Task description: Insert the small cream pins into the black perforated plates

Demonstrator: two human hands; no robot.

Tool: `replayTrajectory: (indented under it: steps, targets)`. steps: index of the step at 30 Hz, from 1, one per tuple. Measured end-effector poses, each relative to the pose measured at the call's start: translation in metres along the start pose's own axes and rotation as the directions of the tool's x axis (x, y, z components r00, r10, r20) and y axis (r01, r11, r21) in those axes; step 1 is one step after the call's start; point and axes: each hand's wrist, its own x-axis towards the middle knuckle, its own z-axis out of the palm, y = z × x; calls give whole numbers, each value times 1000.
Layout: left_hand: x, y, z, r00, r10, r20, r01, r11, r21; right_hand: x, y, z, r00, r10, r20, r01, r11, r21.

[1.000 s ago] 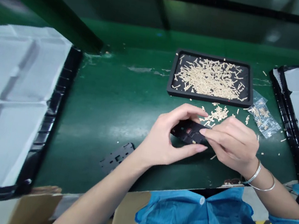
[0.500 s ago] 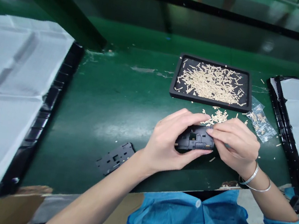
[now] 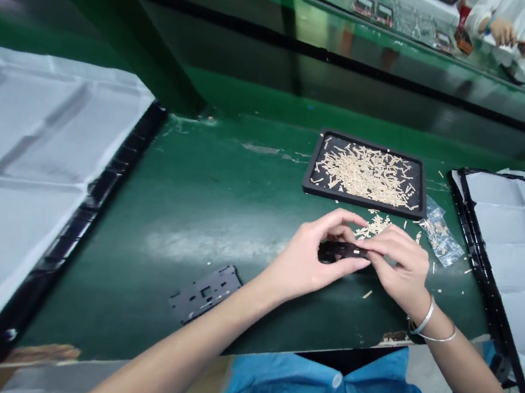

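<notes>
A small black plastic part [image 3: 343,251] is tilted nearly edge-on between my hands. My left hand [image 3: 308,252] wraps round its left side, thumb along the near edge. The fingers of my right hand [image 3: 401,261] pinch its right end. Just beyond my hands lies a loose pile of small cream strips [image 3: 373,226]. Farther back, a black tray [image 3: 363,204] holds many more of these strips. Another flat black plate with cut-outs [image 3: 205,293] lies on the green table beside my left forearm.
A clear plastic bag [image 3: 443,236] lies right of the tray. Black-edged frames with white lining stand at left [image 3: 49,138] and right [image 3: 523,242]. A green post [image 3: 164,64] rises at back left. Across the bench, a person's hands [image 3: 514,36] are visible.
The black part has turned from showing its broad face to nearly edge-on, still between both hands. The view has shifted upward, bringing the far bench and a person's hands into sight.
</notes>
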Motion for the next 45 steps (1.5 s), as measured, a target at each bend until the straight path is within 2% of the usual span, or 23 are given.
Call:
replayTrajectory:
  steps: [2, 4, 7, 10, 23, 29, 34, 41, 45]
  targets:
    - [-2, 0, 2, 986, 136, -93, -121, 981, 152, 0, -1, -1, 998, -68, -7, 68, 996, -60]
    - [-4, 0, 4, 954, 259, -149, -215, 941, 261, -1, -3, -3, 992, -125, -20, 122, 985, -119]
    - [-6, 1, 3, 916, 377, -137, -314, 886, 341, -2, -5, -6, 981, -193, -7, 188, 963, -194]
    - [-7, 1, 2, 889, 447, -99, -378, 838, 393, -3, -7, -8, 973, -230, 16, 227, 944, -239]
    - [-8, 1, 7, 810, 579, -94, -445, 711, 544, -9, -9, -12, 974, -214, 71, 226, 936, -269]
    - [-5, -4, 9, 749, 659, -75, -515, 649, 560, -6, -10, -10, 964, -255, 75, 266, 932, -246]
    - [-4, -7, 9, 705, 705, -74, -529, 593, 607, -6, -11, -10, 963, -262, 65, 270, 927, -260]
    - [-4, -7, 10, 674, 735, -74, -520, 543, 659, -7, -10, -9, 964, -263, 48, 266, 926, -266]
    - [-5, -6, 10, 676, 732, -85, -492, 535, 686, -7, -11, -9, 963, -264, 54, 268, 925, -267]
